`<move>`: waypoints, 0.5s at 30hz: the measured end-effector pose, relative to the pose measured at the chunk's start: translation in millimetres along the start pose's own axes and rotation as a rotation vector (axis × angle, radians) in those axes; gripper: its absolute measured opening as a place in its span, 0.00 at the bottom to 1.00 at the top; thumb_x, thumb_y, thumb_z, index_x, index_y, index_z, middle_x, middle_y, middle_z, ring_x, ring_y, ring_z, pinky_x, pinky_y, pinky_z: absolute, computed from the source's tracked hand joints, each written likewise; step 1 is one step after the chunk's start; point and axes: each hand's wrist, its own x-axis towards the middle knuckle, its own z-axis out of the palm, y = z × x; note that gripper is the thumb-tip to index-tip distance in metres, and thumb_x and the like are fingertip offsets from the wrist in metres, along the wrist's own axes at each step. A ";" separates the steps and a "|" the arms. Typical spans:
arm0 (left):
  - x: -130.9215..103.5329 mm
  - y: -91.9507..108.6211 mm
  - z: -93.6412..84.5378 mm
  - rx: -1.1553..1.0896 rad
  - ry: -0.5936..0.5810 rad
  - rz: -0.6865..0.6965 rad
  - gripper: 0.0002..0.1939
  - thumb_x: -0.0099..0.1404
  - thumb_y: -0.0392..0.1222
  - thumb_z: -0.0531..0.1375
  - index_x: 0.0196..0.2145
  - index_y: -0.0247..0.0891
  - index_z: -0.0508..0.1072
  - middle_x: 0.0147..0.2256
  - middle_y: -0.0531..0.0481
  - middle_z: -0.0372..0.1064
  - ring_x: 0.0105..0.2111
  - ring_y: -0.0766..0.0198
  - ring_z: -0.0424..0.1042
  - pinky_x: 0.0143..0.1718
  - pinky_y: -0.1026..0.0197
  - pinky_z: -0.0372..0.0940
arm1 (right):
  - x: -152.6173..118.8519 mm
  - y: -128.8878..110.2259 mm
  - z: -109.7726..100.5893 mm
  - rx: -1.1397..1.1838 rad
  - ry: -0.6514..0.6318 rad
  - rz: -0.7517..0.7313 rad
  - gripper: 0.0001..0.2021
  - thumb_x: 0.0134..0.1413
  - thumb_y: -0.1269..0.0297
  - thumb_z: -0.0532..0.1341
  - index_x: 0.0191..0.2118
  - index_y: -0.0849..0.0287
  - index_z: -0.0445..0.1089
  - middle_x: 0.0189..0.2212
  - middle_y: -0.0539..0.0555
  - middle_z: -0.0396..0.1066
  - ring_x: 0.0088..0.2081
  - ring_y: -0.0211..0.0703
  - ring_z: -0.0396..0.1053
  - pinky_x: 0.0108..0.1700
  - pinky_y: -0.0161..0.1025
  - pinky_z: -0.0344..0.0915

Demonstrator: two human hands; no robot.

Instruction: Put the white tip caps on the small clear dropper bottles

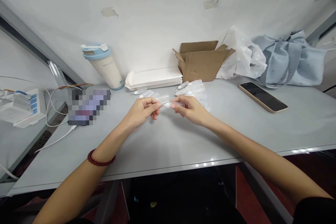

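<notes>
Above the middle of the table [168, 140], my right hand [191, 109] is closed around a small translucent plastic bottle [168, 105] with a white neck, which points left. My left hand [145, 110] pinches at the thin tip end of that bottle; what exactly sits between thumb and finger is too small to make out. Just behind my hands lie several similar clear bottles [195, 87], some with thin tips, in a loose pile to the right. More clear bottles [148, 93] are spread behind my left hand, partly hidden by it.
White flat boxes [154, 77] are stacked by the wall beside an open cardboard box [202, 64]. A tumbler [106, 66] stands left. Rightward are a plastic bag [243, 56], a blue cloth bag [294, 61] and a phone [262, 97]. A blurred device [89, 108] with cables lies left.
</notes>
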 end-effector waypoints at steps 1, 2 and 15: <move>-0.1 -0.5 0.1 0.000 -0.004 -0.001 0.12 0.60 0.44 0.62 0.24 0.35 0.70 0.21 0.54 0.67 0.20 0.70 0.66 0.25 0.64 0.63 | -0.2 0.3 0.3 -0.005 0.001 -0.004 0.10 0.57 0.60 0.59 0.35 0.63 0.70 0.25 0.50 0.68 0.24 0.34 0.60 0.29 0.35 0.57; -0.1 -0.9 0.1 -0.001 -0.007 -0.001 0.12 0.60 0.44 0.62 0.24 0.35 0.70 0.21 0.54 0.67 0.19 0.70 0.65 0.25 0.64 0.63 | -0.4 0.6 0.5 -0.007 0.001 -0.007 0.10 0.57 0.60 0.59 0.35 0.63 0.70 0.25 0.50 0.68 0.25 0.34 0.60 0.29 0.35 0.57; -0.7 -3.9 -0.5 0.021 -0.026 0.017 0.11 0.61 0.44 0.62 0.24 0.35 0.71 0.21 0.54 0.67 0.19 0.70 0.67 0.25 0.64 0.64 | -2.0 -0.7 1.8 -0.021 -0.004 -0.015 0.09 0.58 0.60 0.58 0.34 0.62 0.69 0.25 0.50 0.68 0.25 0.35 0.62 0.30 0.35 0.58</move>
